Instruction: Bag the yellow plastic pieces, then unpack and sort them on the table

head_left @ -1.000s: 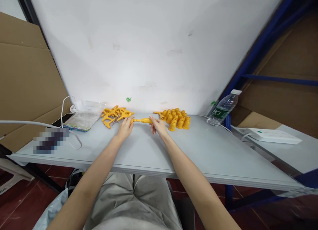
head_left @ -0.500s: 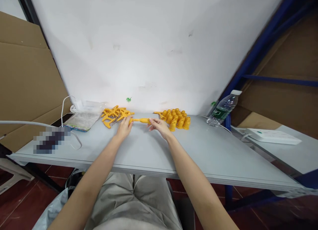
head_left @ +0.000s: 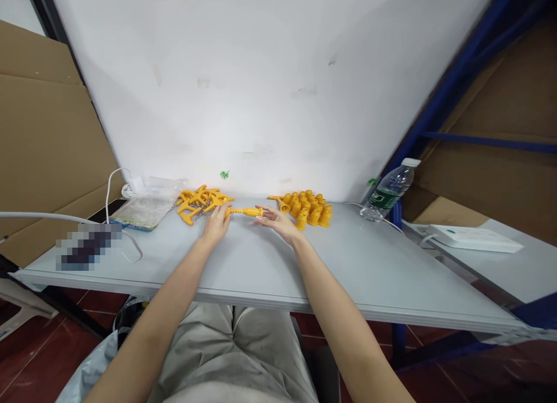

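Observation:
My left hand (head_left: 217, 223) is closed around the handle end of a yellow plastic piece with a ridged, screw-like shaft (head_left: 237, 211). A yellow tapered cup (head_left: 251, 212) sits lengthwise on the right end of that shaft, its flared rim facing right. My right hand (head_left: 278, 224) is at this rim with thumb and fingers apart, one above and one below it; whether a fingertip touches the cup I cannot tell. Left of my left hand lies a heap of yellow T-shaped handles (head_left: 198, 201) with metal chains. Several yellow cups (head_left: 311, 206) stand grouped beyond my right hand.
One yellow piece (head_left: 284, 206) lies on its side by the cups. A water bottle (head_left: 389, 191) leans at the right, near a white power strip (head_left: 474, 238). Clear plastic bags (head_left: 145, 209) and white cables (head_left: 138, 251) lie left on the grey table (head_left: 261, 269).
The thumb and fingers of my right hand have spread from the cup, and its flared rim now shows between them. My left hand keeps its hold on the handle.

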Available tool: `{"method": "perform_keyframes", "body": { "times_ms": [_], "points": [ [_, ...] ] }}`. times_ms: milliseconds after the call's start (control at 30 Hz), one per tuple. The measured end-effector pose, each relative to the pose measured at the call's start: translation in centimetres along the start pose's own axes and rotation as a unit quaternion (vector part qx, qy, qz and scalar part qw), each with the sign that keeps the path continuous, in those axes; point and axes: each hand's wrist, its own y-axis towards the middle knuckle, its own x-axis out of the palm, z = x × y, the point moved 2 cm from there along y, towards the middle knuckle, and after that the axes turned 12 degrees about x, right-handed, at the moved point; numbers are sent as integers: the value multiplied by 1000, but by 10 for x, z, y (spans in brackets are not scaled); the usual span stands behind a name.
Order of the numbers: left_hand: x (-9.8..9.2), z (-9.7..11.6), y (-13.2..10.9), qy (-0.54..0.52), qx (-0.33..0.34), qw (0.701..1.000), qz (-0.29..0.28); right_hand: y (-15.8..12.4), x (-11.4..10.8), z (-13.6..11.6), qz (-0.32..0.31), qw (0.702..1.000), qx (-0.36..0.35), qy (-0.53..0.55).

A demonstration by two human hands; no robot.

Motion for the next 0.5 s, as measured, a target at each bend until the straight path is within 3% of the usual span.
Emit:
{"method": "perform_keyframes", "body": {
  "times_ms": [500],
  "points": [
    [-1, 5, -2, -6, 9, 1000, -19, 4, 18, 0, 74, 993, 78, 48]
  ]
}}
